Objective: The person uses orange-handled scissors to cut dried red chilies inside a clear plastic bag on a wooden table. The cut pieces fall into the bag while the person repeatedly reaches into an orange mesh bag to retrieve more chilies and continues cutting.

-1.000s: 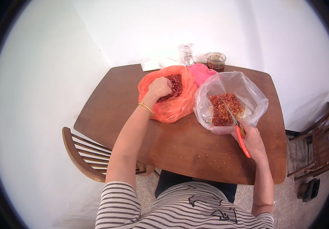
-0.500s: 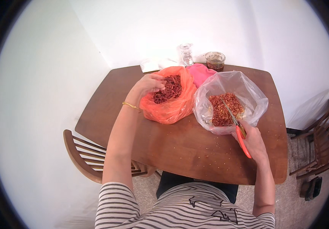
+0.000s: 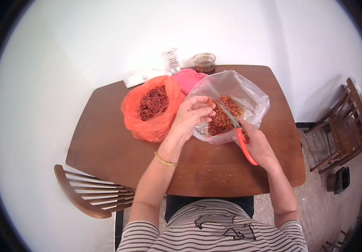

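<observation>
My left hand [image 3: 195,113] pinches a dried red chili [image 3: 210,103] over the left side of a clear plastic bag [image 3: 254,94]. Inside that bag lies a heap of cut chili pieces and seeds [image 3: 221,122]. My right hand [image 3: 256,145] grips red-handled scissors [image 3: 247,152] at the bag's near right rim. Their blades reach over the cut chilies, with the tips close to my left fingertips; whether they touch the chili I cannot tell. Left of my left hand stands an orange plastic bag [image 3: 136,129] filled with whole dried chilies [image 3: 153,105].
Behind the bags are a pink cloth [image 3: 189,79], a clear glass jar [image 3: 171,62], a lidded jar with dark contents [image 3: 205,64] and white paper or plastic [image 3: 134,80]. Crumbs dot the brown table [image 3: 206,168]. Wooden chairs stand left [image 3: 78,191] and right [image 3: 344,126].
My left hand has moved right, from the orange bag to the clear bag, with a chili in its fingers. The scissors stay in my right hand. The whole view has shifted.
</observation>
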Action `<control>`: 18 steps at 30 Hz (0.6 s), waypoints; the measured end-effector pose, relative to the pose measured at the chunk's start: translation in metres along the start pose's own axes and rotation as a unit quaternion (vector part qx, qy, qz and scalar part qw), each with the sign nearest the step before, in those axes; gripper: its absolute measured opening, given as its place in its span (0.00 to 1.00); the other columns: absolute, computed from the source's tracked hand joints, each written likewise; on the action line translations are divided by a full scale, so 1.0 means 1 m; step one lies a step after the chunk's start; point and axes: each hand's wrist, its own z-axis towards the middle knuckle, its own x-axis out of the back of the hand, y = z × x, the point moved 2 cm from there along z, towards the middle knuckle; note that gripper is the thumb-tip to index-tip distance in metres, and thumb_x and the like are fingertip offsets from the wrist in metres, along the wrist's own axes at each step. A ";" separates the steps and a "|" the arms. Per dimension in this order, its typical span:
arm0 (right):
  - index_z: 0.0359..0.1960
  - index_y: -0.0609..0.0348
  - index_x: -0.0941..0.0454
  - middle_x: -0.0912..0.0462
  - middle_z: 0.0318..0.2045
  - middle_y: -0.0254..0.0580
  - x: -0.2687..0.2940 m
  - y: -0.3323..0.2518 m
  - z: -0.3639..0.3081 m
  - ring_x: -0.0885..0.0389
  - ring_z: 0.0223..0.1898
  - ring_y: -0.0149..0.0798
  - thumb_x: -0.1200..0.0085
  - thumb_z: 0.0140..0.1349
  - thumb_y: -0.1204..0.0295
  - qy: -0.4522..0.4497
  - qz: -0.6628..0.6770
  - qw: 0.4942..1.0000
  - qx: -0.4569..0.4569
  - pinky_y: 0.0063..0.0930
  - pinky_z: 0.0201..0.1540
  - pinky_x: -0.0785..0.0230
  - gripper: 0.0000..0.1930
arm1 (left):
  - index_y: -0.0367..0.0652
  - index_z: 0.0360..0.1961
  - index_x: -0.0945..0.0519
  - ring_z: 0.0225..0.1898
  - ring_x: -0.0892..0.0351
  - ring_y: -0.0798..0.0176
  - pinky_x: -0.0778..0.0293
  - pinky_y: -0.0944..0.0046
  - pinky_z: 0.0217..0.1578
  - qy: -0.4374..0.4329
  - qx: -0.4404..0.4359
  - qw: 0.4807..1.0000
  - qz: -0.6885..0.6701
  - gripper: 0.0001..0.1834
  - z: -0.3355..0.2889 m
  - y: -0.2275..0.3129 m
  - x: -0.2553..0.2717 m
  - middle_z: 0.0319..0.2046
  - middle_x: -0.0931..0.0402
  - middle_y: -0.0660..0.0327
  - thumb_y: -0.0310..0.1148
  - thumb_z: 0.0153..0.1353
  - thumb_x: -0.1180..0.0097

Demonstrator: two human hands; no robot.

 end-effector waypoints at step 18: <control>0.60 0.60 0.33 0.22 0.37 0.57 -0.008 0.003 -0.001 0.21 0.39 0.59 0.43 0.62 0.66 0.023 -0.080 0.996 0.027 0.47 0.42 0.27 0.25 | 0.38 0.45 0.23 0.38 0.17 0.65 0.19 0.67 0.38 -0.018 -0.031 0.999 -0.034 0.08 0.008 -0.051 -0.012 0.39 0.19 0.58 0.27 0.66 0.45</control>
